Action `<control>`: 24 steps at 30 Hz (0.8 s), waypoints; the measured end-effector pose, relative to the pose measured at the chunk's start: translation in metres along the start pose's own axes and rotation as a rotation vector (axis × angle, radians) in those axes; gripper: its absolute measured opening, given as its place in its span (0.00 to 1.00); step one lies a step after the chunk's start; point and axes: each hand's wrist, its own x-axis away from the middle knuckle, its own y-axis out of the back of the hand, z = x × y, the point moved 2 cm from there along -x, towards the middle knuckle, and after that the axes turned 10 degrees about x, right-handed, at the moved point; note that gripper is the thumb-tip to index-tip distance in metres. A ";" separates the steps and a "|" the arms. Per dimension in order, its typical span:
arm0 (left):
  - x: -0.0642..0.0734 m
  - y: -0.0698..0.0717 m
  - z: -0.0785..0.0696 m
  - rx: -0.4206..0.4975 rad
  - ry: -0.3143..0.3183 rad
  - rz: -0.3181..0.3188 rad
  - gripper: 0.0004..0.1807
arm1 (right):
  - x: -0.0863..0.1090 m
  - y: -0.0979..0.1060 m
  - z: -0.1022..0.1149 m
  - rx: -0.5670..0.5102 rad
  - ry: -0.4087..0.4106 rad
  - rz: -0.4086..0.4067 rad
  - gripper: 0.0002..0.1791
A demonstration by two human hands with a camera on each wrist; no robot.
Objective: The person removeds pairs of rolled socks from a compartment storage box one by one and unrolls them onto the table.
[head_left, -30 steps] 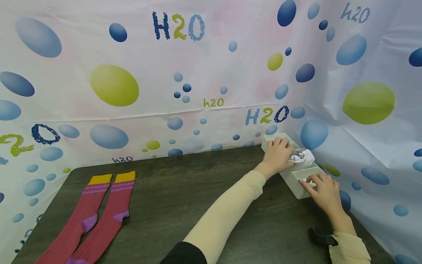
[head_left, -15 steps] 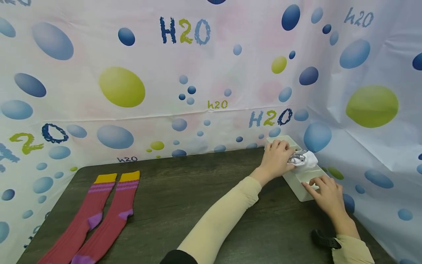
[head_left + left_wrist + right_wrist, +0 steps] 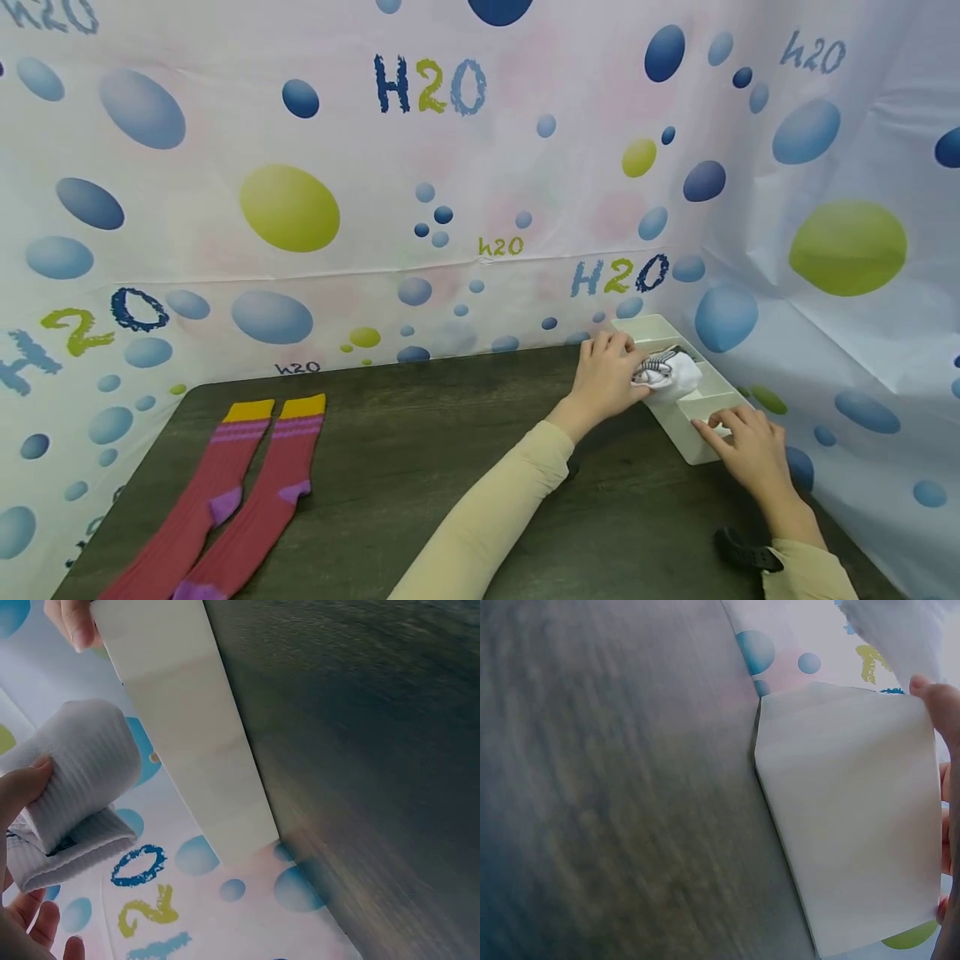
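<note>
My left hand (image 3: pixel 606 375) pinches a folded white sock bundle (image 3: pixel 670 375) with dark stripes, over the middle of a long white divided box (image 3: pixel 686 429). In the left wrist view the ribbed sock bundle (image 3: pixel 82 757) is up at the box's (image 3: pixel 187 727) rim, with the thumb (image 3: pixel 26 787) pressed on it. My right hand (image 3: pixel 750 446) grips the near end of the box by its rim, thumb on the near side. The right wrist view shows the box's plain outer wall (image 3: pixel 847 817) and the thumb (image 3: pixel 937 701) at its top corner.
Two long red socks (image 3: pixel 240 500) with yellow cuffs and purple heels lie flat side by side on the dark wooden table (image 3: pixel 420 467), at the left. A bubble-patterned curtain (image 3: pixel 420 150) hangs behind the table and along its right side, close beside the box.
The left hand has drawn the white sock bundle a little to the left and up relative to the box. My right hand keeps its hold on the box end. The head view has shifted slightly.
</note>
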 end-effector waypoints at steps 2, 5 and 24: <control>0.005 0.002 0.002 0.008 0.004 -0.008 0.20 | 0.001 -0.001 -0.001 0.004 0.003 -0.003 0.21; 0.012 0.004 0.006 0.008 0.008 -0.028 0.20 | 0.002 -0.002 -0.002 -0.003 0.002 0.001 0.20; 0.063 0.028 0.030 0.078 0.115 0.052 0.24 | 0.006 -0.004 -0.001 -0.016 0.006 0.015 0.21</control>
